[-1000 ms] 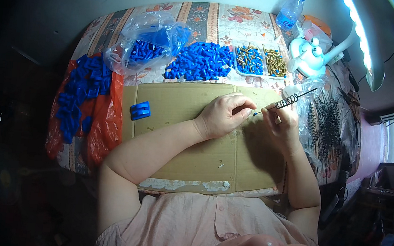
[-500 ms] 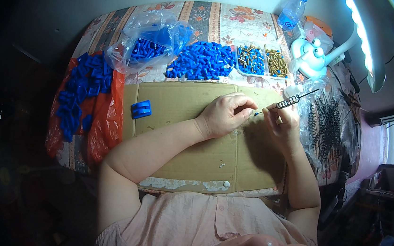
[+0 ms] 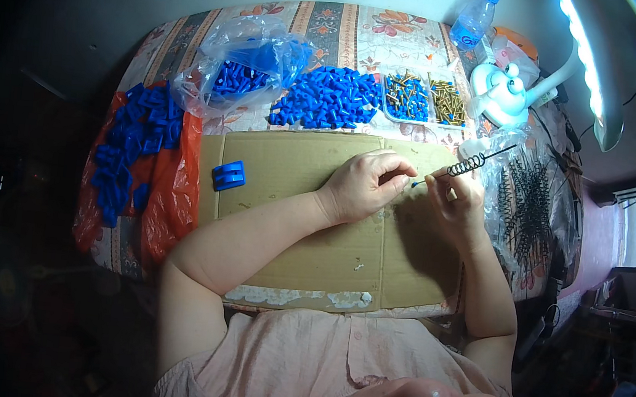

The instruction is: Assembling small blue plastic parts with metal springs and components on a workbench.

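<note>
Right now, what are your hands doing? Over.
Right hand pinching coiled metal spring, blue-tipped end toward left hand. Left fingers closed at that tip. Nothing between them on the cardboard sheet.

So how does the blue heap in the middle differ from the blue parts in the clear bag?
The loose blue pile lies bare on the tablecloth, spread wide beside the trays; the bagged blue parts sit further left inside a crumpled clear plastic bag, in a smaller cluster. Both look like the same small blue plastic pieces.

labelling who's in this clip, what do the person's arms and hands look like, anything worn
Both forearms are bare to the upper arm. The left hand and right hand wear no gloves; no ring, watch or bracelet shows. Short sleeves of a pale pink, crinkled shirt cover the shoulders.
</note>
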A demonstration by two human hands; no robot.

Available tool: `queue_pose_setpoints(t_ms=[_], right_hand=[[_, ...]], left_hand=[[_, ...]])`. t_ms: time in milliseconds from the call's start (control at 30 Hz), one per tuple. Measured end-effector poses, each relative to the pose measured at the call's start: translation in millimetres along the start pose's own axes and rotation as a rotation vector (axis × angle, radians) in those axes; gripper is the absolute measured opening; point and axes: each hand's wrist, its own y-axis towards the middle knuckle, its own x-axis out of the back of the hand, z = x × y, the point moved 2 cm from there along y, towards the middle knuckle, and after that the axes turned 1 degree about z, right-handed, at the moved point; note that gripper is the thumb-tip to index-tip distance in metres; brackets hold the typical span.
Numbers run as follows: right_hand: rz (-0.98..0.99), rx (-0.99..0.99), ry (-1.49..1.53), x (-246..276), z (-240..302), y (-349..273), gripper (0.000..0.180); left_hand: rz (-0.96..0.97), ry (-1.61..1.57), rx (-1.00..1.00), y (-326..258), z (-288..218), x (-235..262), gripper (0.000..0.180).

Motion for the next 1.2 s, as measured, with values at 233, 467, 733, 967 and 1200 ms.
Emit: queue_pose_setpoints(t_ms=[233,467,733,967,1200], right_hand=[[-0.013,-0.018,0.042,-1.6,-2.6,-0.4,0.009],[-0.016,0.011,0.006,-2.0,-0.4,1.0,0.008],[-0.022,-0.001,0.015,-0.6,0.0,0.4,0.009],[-0.020,-0.024,0.040,-4.2,-7.6,-2.9,0.010],[-0.061,0.097,0.015,-3.9,-6.9,-2.3,0.009]], left_hand=[[0.004,-0.006,-0.012,0.3,0.7,-0.4,0.015],[0.015,-0.005,0.018,-0.7,0.0,0.6,0.015],[0.016,0.000,0.006,-0.1,0.0,0.1,0.014],[-0.015,-0.022,0.045,-1.6,-3.8,-1.1,0.018],[-0.016,0.273,-0.305,-7.6,-47.2,9.7,0.020]])
